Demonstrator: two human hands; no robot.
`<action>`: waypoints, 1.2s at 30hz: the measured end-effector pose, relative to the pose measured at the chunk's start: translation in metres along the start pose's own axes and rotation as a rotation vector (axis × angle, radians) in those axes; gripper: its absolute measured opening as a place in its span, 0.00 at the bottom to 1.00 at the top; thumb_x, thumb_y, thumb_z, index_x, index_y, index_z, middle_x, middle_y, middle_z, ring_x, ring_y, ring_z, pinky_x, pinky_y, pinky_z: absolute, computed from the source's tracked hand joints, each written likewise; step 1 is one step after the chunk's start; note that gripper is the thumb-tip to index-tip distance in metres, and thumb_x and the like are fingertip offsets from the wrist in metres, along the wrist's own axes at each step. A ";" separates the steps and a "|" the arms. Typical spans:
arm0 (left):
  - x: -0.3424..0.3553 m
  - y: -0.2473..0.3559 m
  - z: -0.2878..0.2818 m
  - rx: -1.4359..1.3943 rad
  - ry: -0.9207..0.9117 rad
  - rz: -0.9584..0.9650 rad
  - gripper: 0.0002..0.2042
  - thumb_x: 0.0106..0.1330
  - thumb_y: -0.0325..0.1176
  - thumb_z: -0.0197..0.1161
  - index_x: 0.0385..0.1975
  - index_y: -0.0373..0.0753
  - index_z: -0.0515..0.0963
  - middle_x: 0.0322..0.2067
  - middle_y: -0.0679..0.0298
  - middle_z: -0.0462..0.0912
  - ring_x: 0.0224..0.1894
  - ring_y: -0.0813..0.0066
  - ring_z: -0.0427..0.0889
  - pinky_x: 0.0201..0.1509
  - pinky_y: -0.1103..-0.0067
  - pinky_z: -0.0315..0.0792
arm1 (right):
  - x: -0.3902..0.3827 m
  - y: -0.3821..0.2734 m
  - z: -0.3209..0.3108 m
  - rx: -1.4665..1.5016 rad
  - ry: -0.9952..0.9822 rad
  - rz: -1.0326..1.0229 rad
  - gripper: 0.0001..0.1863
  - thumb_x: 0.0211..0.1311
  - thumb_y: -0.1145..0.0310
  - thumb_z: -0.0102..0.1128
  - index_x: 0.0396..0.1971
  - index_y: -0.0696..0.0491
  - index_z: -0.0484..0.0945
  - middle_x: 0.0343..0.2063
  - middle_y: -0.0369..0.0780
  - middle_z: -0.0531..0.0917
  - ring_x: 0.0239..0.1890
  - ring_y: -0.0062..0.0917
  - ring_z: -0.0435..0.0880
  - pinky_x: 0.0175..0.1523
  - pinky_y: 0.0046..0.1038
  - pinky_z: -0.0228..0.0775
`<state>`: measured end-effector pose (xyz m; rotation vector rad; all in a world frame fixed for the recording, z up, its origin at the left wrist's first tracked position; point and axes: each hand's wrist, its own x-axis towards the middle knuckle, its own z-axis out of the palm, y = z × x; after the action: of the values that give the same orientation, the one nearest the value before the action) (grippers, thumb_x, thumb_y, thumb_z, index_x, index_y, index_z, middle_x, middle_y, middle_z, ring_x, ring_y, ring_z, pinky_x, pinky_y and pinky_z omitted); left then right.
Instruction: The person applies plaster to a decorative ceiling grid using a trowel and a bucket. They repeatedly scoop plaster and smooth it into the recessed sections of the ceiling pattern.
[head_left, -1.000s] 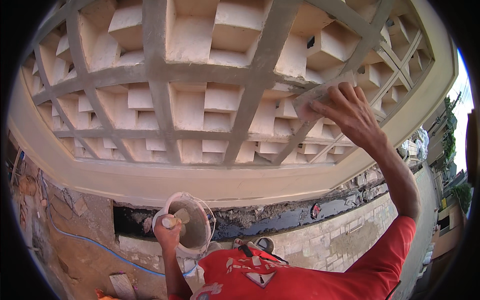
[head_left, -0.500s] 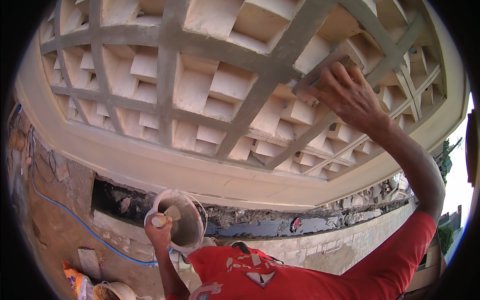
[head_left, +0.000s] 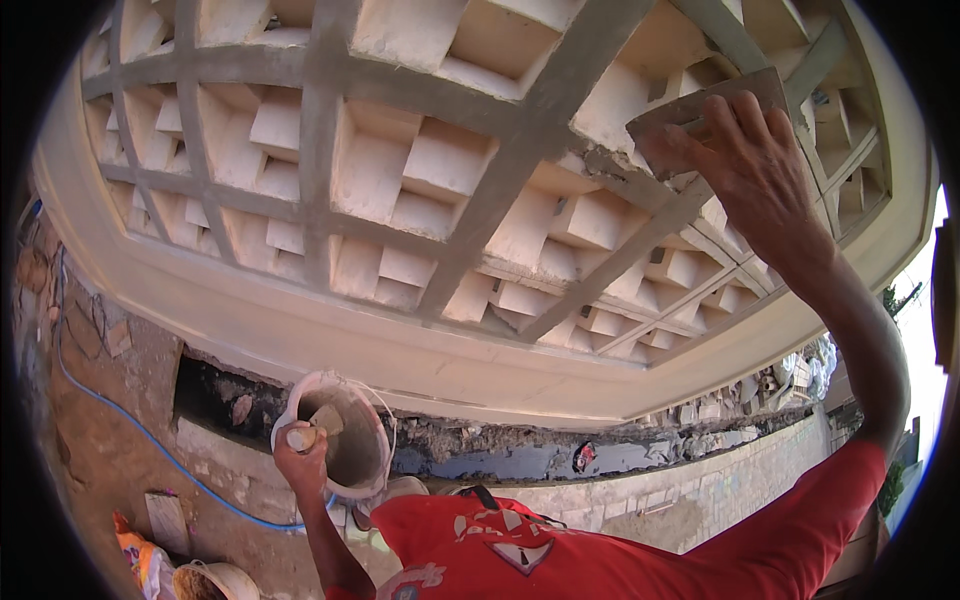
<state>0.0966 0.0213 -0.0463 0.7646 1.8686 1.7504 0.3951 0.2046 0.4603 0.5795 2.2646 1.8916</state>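
My right hand [head_left: 758, 170], raised at the upper right, is closed around a flat plastering trowel [head_left: 672, 118] smeared with grey. The plate lies against the ribs of a white block lattice wall [head_left: 385, 165] coated in grey mortar. Rough wet mortar [head_left: 612, 168] shows just left of the plate. Down at the lower left, my left hand [head_left: 302, 468] is closed on the wooden handle of a small trowel [head_left: 325, 420], beside the rim of a pale bucket [head_left: 283, 408]. The small trowel's blade lies inside the bucket. Whether my fingers also grip the rim is hidden.
Below the wall runs a trench [head_left: 480, 458] with dark water and rubble. A low block kerb [head_left: 700, 510] borders it. On the ground at left lie a blue hose [head_left: 150, 440], a board [head_left: 167, 522], an orange-and-white sack [head_left: 143, 560] and another bucket [head_left: 215, 575].
My right hand has moved right with the plastering trowel, which is now turned differently, baring rough mortar on the rib. My left hand and bucket appear slightly lower and farther left.
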 end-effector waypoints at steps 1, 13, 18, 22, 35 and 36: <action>0.000 0.002 0.001 -0.008 0.002 -0.014 0.13 0.46 0.19 0.69 0.32 0.35 0.76 0.31 0.64 0.76 0.34 0.74 0.76 0.43 0.76 0.72 | -0.008 0.002 -0.007 0.024 0.008 0.028 0.25 0.48 0.73 0.63 0.50 0.43 0.76 0.40 0.36 0.71 0.44 0.29 0.72 0.44 0.31 0.70; 0.014 0.012 -0.010 0.004 -0.109 0.016 0.14 0.47 0.19 0.69 0.33 0.35 0.76 0.31 0.65 0.77 0.33 0.77 0.76 0.41 0.78 0.73 | -0.044 -0.108 0.040 0.511 -0.188 0.403 0.37 0.47 0.82 0.58 0.63 0.49 0.66 0.37 0.47 0.70 0.34 0.37 0.73 0.29 0.31 0.78; 0.022 0.013 -0.018 0.051 -0.119 0.047 0.13 0.47 0.19 0.68 0.34 0.34 0.75 0.32 0.65 0.77 0.33 0.78 0.76 0.42 0.79 0.73 | -0.018 -0.094 0.041 0.438 -0.110 0.350 0.38 0.46 0.83 0.57 0.63 0.46 0.67 0.37 0.46 0.68 0.36 0.37 0.72 0.30 0.30 0.79; 0.028 0.016 -0.019 0.044 -0.106 0.031 0.13 0.47 0.20 0.69 0.33 0.34 0.76 0.31 0.64 0.76 0.33 0.77 0.76 0.41 0.78 0.73 | -0.021 -0.088 0.050 0.398 -0.093 0.345 0.38 0.46 0.83 0.57 0.62 0.43 0.69 0.37 0.46 0.68 0.38 0.37 0.72 0.30 0.30 0.78; 0.040 0.031 -0.038 0.060 -0.075 0.044 0.14 0.45 0.19 0.71 0.32 0.33 0.76 0.31 0.63 0.78 0.33 0.75 0.76 0.41 0.76 0.73 | -0.059 -0.084 0.021 0.493 -0.239 0.438 0.35 0.49 0.81 0.58 0.60 0.42 0.71 0.39 0.46 0.69 0.38 0.37 0.75 0.33 0.31 0.80; 0.041 0.029 -0.039 0.073 -0.081 0.035 0.14 0.45 0.19 0.71 0.32 0.33 0.76 0.31 0.62 0.78 0.33 0.74 0.76 0.41 0.76 0.73 | -0.044 -0.090 0.021 0.502 -0.214 0.428 0.35 0.49 0.81 0.57 0.60 0.42 0.70 0.39 0.46 0.69 0.38 0.36 0.75 0.32 0.32 0.80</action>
<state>0.0423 0.0216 -0.0127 0.8875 1.8842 1.6547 0.4245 0.1946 0.3629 1.3541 2.6174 1.2853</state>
